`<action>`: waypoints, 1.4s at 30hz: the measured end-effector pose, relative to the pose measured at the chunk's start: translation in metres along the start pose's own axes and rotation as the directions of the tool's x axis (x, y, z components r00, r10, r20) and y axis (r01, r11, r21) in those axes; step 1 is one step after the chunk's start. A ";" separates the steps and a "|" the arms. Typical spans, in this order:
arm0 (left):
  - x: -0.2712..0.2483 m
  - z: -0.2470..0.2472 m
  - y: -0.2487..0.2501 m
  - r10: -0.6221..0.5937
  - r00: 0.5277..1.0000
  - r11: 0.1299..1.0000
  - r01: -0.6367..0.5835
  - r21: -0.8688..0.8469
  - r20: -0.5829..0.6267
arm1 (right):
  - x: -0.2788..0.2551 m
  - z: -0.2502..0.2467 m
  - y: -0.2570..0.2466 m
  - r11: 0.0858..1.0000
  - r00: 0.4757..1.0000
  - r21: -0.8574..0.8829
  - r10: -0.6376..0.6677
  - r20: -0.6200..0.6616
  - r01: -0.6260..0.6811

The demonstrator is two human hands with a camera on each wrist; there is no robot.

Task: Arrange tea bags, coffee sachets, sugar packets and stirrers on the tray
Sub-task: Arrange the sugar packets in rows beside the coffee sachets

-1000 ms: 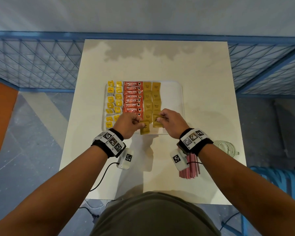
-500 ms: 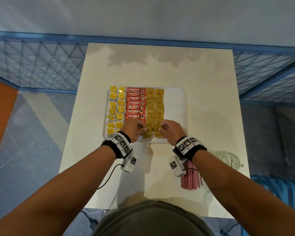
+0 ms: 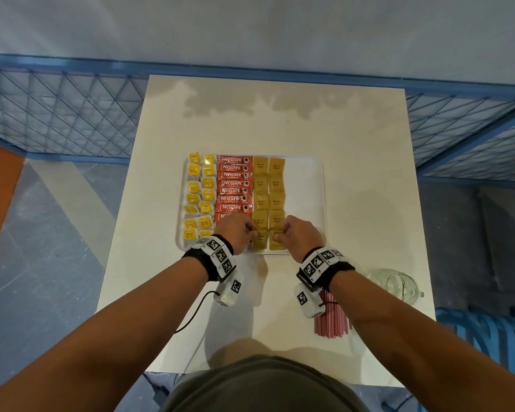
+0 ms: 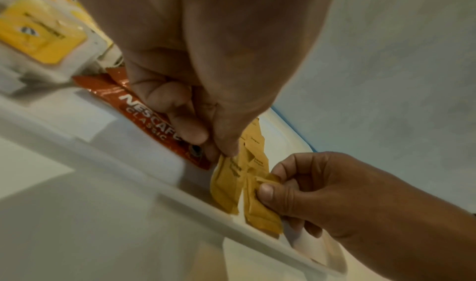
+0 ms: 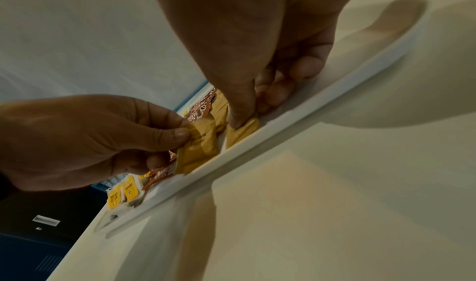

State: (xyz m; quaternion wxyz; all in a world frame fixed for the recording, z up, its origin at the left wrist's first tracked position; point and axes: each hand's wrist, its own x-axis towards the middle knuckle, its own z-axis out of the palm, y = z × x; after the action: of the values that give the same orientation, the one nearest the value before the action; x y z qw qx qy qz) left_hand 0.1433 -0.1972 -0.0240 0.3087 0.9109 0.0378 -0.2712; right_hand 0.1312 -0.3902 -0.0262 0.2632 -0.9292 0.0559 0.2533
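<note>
White tray (image 3: 305, 185) sits mid-surface (image 3: 280, 129). On it, from the person's left: two columns of yellow tea bags (image 3: 199, 197), one column of red coffee sachets (image 3: 234, 185), two columns of tan sugar packets (image 3: 268, 188); right strip of tray bare.

Both hands at the near edge of the tray, over the sugar columns. Left hand (image 3: 235, 230) pinches the top corner of the near-left sugar packet (image 3: 258, 243) between thumb and forefinger; other fingers curled. The packet lies just right of the last coffee sachet, lower end against the tray rim.

Right hand (image 3: 301, 233) pinches the top of the near-right sugar packet (image 3: 276, 243), thumb on its face; the packet sits beside the first one, touching or nearly so.

Bundle of red stirrers (image 3: 333, 322) on the surface under the right wrist, apart from the tray. Glass jar (image 3: 399, 285) further right
</note>
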 end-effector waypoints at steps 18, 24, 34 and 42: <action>0.002 0.008 0.007 0.048 0.998 0.987 -0.043 0.155 -0.029 | -0.004 0.003 0.002 0.997 0.999 -0.070 0.012 -0.043 -0.015; -0.003 0.008 0.004 0.070 0.997 0.992 -0.064 0.112 -0.046 | -0.006 0.002 0.001 0.998 0.999 -0.068 0.002 -0.032 -0.004; -0.030 0.008 -0.028 0.215 0.976 0.958 -0.215 0.189 0.020 | -0.028 -0.014 0.020 0.983 0.991 -0.122 -0.130 0.045 0.134; -0.041 0.009 -0.039 0.224 0.975 0.931 -0.218 0.294 0.015 | -0.039 0.001 0.026 0.964 0.978 -0.175 -0.192 0.078 0.203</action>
State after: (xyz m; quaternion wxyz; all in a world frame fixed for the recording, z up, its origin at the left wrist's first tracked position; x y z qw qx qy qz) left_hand 0.0953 -0.1670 -0.0302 0.1981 0.9476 -0.1028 -0.2288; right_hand 0.0908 -0.4130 -0.0197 0.2029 -0.9422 -0.0683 0.2578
